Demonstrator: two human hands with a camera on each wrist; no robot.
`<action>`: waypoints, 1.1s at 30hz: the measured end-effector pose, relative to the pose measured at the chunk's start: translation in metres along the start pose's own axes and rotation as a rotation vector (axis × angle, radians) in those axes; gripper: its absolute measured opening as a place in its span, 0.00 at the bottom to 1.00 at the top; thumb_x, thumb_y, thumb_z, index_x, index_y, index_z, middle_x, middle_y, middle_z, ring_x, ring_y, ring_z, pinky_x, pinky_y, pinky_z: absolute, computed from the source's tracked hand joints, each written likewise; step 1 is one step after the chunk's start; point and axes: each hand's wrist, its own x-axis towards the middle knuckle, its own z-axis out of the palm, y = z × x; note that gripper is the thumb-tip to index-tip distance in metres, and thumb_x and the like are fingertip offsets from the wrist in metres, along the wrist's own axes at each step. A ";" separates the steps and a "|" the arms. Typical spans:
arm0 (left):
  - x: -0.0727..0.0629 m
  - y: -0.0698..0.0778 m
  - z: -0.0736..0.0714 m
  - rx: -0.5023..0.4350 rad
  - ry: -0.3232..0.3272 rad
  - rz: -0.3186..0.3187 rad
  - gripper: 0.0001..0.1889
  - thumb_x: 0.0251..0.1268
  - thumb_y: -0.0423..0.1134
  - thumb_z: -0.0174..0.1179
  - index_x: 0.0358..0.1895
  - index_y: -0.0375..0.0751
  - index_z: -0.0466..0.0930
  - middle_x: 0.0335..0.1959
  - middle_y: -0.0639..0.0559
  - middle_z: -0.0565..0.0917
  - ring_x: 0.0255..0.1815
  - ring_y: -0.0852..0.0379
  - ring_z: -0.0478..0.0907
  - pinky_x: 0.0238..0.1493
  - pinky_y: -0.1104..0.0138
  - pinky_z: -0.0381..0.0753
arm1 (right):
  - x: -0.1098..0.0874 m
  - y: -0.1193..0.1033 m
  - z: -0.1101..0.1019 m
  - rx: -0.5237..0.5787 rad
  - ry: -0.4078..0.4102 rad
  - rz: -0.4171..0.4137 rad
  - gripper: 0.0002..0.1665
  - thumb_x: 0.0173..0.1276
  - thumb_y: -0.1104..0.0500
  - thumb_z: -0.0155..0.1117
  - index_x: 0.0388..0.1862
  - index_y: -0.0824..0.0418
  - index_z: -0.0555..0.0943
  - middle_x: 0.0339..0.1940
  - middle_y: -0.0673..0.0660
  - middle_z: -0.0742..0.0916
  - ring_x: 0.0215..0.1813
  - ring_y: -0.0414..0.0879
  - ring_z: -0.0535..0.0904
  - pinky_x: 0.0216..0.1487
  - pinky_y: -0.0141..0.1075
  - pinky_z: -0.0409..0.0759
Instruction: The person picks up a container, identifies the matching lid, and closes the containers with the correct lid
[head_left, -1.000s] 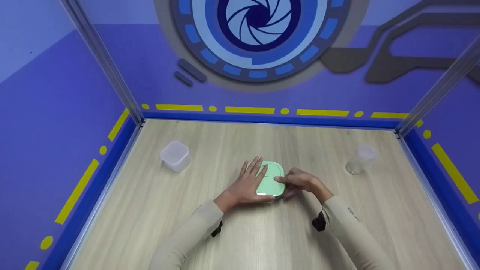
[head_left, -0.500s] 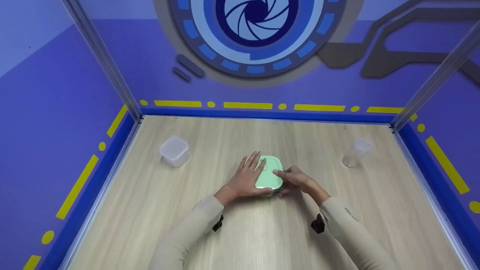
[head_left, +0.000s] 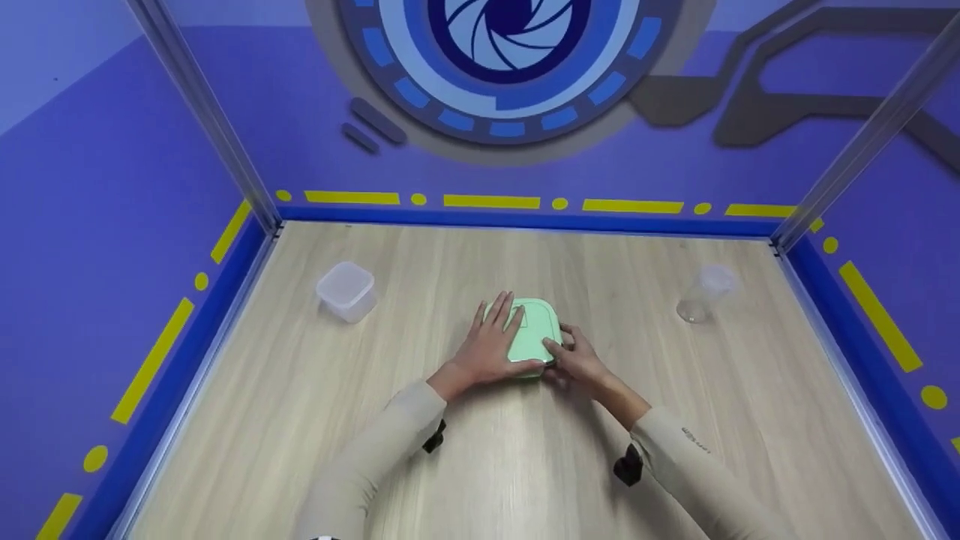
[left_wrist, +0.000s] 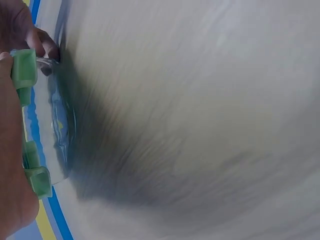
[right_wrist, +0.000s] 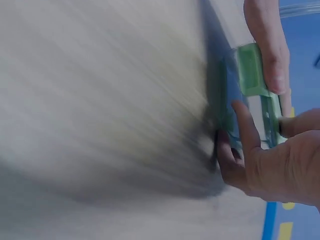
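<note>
A food container with a pale green lid sits on the table between both hands. Its clear body shows under the lid in the left wrist view, with green locking flaps at the side. My left hand lies over the lid's left part, fingers spread and straight, thumb along the near edge. From the right, my right hand holds the near right corner, thumb on top of the lid. Its other fingers reach round the container's side below, close to a green flap.
A translucent square plastic tub stands at the back left. At the back right is a clear vessel with a whitish top. Blue printed walls border the wooden table at the back and sides.
My right hand has shifted along the container's right edge to its near corner. The left hand stays on the lid. The head view has tilted slightly, moving everything up in the picture.
</note>
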 end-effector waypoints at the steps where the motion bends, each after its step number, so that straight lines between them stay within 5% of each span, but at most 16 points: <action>1: -0.001 0.000 0.000 -0.003 0.007 -0.005 0.57 0.62 0.77 0.51 0.82 0.38 0.49 0.85 0.36 0.45 0.87 0.43 0.39 0.83 0.42 0.43 | 0.000 0.001 0.002 0.025 0.010 -0.001 0.38 0.82 0.54 0.52 0.82 0.64 0.50 0.64 0.71 0.77 0.42 0.43 0.86 0.49 0.42 0.87; 6: 0.000 0.000 -0.003 -0.008 0.034 -0.008 0.57 0.62 0.77 0.52 0.82 0.38 0.51 0.85 0.36 0.47 0.87 0.42 0.42 0.83 0.43 0.46 | 0.001 -0.001 0.002 0.094 0.039 0.012 0.35 0.81 0.55 0.55 0.81 0.63 0.57 0.60 0.67 0.78 0.42 0.42 0.86 0.52 0.41 0.87; 13: -0.002 0.002 -0.005 0.029 0.011 -0.019 0.58 0.61 0.80 0.49 0.83 0.39 0.49 0.85 0.36 0.47 0.87 0.43 0.42 0.83 0.44 0.47 | 0.001 0.003 -0.001 0.145 -0.001 -0.036 0.40 0.77 0.60 0.61 0.82 0.63 0.56 0.58 0.66 0.80 0.40 0.41 0.87 0.50 0.40 0.88; 22: -0.006 0.002 -0.001 0.034 -0.012 -0.046 0.59 0.59 0.81 0.48 0.83 0.41 0.48 0.85 0.38 0.45 0.87 0.44 0.40 0.83 0.45 0.47 | 0.004 0.013 -0.005 0.334 -0.067 0.022 0.46 0.74 0.61 0.65 0.84 0.60 0.53 0.60 0.61 0.79 0.42 0.40 0.87 0.48 0.36 0.87; 28: -0.005 0.003 -0.005 0.028 -0.031 -0.067 0.61 0.58 0.82 0.49 0.83 0.41 0.46 0.86 0.38 0.43 0.87 0.44 0.39 0.84 0.46 0.46 | 0.003 0.007 -0.004 0.335 -0.039 0.012 0.43 0.74 0.62 0.64 0.83 0.61 0.56 0.55 0.59 0.81 0.39 0.40 0.87 0.42 0.33 0.86; 33: -0.007 0.003 -0.009 -0.023 -0.058 -0.078 0.61 0.58 0.81 0.49 0.84 0.42 0.44 0.86 0.40 0.40 0.87 0.45 0.37 0.84 0.46 0.44 | 0.004 0.002 -0.005 0.258 -0.026 -0.015 0.42 0.75 0.63 0.62 0.82 0.66 0.56 0.56 0.63 0.80 0.40 0.41 0.87 0.50 0.40 0.88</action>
